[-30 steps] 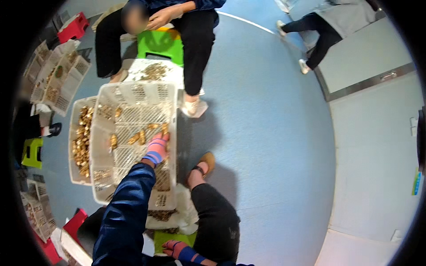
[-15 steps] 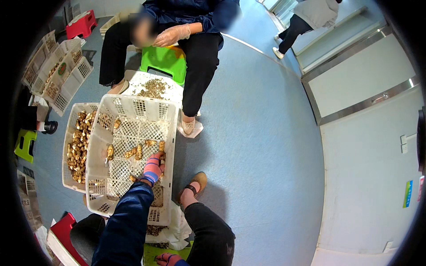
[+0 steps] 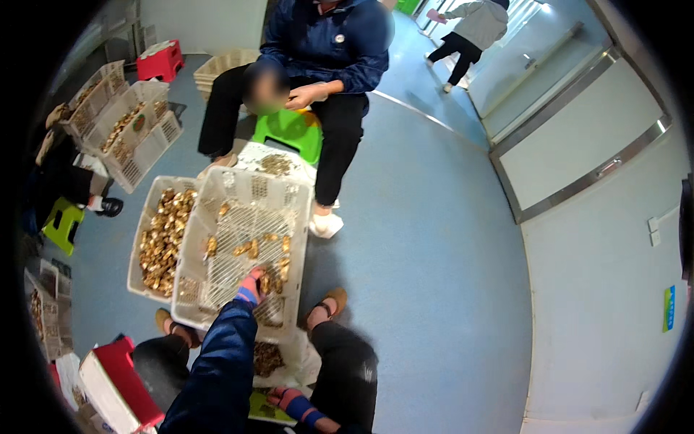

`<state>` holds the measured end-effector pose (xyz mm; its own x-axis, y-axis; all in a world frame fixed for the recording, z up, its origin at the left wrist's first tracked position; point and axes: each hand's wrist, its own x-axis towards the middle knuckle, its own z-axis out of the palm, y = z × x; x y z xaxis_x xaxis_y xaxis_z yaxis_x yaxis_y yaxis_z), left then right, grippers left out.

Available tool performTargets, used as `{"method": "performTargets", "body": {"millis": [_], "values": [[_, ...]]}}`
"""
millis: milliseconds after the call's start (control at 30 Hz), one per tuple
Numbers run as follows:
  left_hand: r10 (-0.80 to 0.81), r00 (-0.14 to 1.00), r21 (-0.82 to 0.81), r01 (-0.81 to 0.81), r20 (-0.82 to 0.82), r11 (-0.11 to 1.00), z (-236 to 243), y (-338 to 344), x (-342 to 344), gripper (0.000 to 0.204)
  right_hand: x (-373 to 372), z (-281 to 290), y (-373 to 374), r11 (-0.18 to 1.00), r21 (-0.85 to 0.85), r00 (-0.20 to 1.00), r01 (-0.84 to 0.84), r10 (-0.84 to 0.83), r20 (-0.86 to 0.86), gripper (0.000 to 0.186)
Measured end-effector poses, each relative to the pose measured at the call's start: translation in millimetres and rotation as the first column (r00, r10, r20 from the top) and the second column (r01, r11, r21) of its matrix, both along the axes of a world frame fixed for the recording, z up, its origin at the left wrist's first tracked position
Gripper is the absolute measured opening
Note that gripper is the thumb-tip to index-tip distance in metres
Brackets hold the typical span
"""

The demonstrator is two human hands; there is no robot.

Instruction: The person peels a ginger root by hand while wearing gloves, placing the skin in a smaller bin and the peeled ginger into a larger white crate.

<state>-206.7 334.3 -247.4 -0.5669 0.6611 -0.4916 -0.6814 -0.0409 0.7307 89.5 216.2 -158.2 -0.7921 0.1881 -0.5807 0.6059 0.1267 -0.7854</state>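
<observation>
Your left hand point(image 3: 251, 282) is inside the large white basket point(image 3: 198, 235), its fingertips against a mushroom point(image 3: 266, 281); whether they pinch it or only touch it, you cannot tell from here. Your right hand point(image 3: 288, 401) is low, near the green stool point(image 3: 266, 409), its finger state too unclear to call. The large basket has roughly ten brown-and-white mushrooms scattered over its slatted bottom, several along the right wall, so it looks only sparsely stocked. The one second basket point(image 3: 137, 262), just beside it on the left, is heaped with dozens, too piled to count. Which of these two baskets counts as done or left cannot be judged. One heap of dark scraps point(image 3: 267, 359) lies below the large basket's near end.
</observation>
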Motion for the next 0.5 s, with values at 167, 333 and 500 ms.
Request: {"method": "performTargets", "body": {"millis": [167,333,500], "values": [[-0.092,0.967,0.247,0.031,0.237,0.968,23.1,-57.6,-26.0,0.03,-2.1,13.0,-6.9,1.0,-0.03,0.995,-0.006,0.003,-0.103,0.022],[-0.142,0.985,-0.264,0.112,-0.095,0.958,35.0,-50.3,-29.4,0.03,6.4,24.6,-10.2,0.991,0.1,0.992,0.093,-0.083,-0.094,0.025],[-0.773,0.301,-0.756,0.201,-0.558,0.623,27.6,-11.8,-3.6,0.062,7.3,29.3,-14.8,0.995,0.036,0.994,0.088,-0.086,-0.066,0.025]]}}
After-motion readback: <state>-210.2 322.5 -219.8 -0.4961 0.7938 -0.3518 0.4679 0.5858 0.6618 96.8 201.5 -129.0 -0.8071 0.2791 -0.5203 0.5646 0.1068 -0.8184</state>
